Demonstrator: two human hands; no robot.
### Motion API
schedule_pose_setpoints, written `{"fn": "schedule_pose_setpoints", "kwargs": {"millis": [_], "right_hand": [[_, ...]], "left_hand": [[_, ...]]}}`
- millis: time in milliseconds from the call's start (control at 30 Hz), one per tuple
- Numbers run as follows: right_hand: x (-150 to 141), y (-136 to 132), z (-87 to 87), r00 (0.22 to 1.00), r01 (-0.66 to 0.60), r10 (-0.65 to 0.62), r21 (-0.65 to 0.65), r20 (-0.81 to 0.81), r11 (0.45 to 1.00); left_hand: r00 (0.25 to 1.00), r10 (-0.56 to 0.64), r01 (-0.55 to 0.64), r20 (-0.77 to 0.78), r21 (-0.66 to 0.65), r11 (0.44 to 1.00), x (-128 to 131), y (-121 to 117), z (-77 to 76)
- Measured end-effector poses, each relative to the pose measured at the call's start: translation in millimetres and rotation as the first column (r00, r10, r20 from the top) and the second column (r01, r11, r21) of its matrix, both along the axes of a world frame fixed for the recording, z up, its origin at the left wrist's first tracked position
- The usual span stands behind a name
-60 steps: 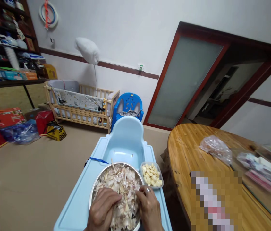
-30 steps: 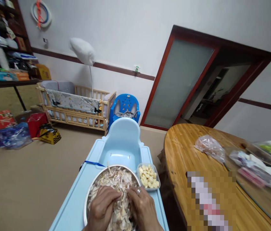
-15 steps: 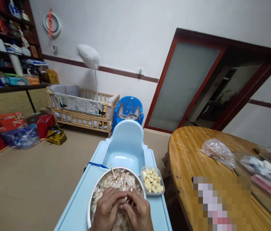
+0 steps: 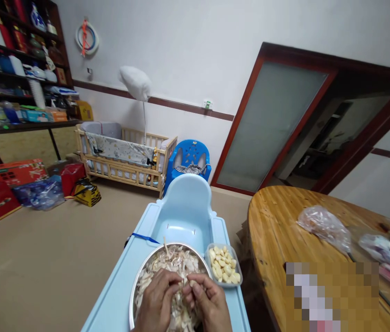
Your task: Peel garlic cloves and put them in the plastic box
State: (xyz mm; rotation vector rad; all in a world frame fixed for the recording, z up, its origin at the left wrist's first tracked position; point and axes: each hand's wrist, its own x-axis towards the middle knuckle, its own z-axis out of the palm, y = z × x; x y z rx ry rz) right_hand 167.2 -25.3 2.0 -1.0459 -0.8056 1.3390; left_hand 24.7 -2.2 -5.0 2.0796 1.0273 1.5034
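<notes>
Over a round metal bowl [image 4: 133, 295] full of papery garlic skins [image 4: 181, 259], both my hands are held close together. My right hand [image 4: 210, 299] pinches a small pale garlic clove [image 4: 192, 282] between thumb and fingers. Beside it, my left hand [image 4: 158, 299] has its fingers curled and thumb drawn in; whatever lies at its fingertips is too small to make out. Peeled garlic cloves [image 4: 224, 265] fill a clear plastic container [image 4: 234, 284] just right of the bowl. A thin pale stick [image 4: 165, 245] pokes up at the bowl's far rim.
Bowl and container rest on a light blue child's high chair [image 4: 108, 295]. To the right is a wooden table [image 4: 271, 221] with a plastic bag [image 4: 324, 228]. Beyond stand a blue chair [image 4: 189, 154] and a wooden crib [image 4: 122, 173]; bags and boxes [image 4: 18, 173] lie on the left floor.
My hands have moved slightly apart; before, their fingers met over the bowl. A pale clove now shows in my right fingertips. The whole view has shifted a little.
</notes>
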Motion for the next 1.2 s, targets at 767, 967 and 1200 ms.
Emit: {"fn": "schedule_pose_setpoints", "kwargs": {"millis": [767, 967, 1200], "right_hand": [[0, 3, 6.9, 0.979, 0.007, -0.028, -0.106, -0.2, 0.994], [-2, 5, 7.2, 0.948, -0.068, 0.029, -0.111, -0.318, 0.991], [-4, 2, -2.2, 0.955, -0.103, 0.085, -0.05, -0.284, 0.993]], "left_hand": [[0.996, -0.032, 0.044, -0.084, 0.151, 0.988, 8, -3, 9.8], [0.995, -0.1, 0.101, -0.015, 0.159, 0.982, 8, -6, 20.7], [0.997, -0.067, 0.061, 0.025, 0.183, 0.981, 10, -5, 18.7]]}}
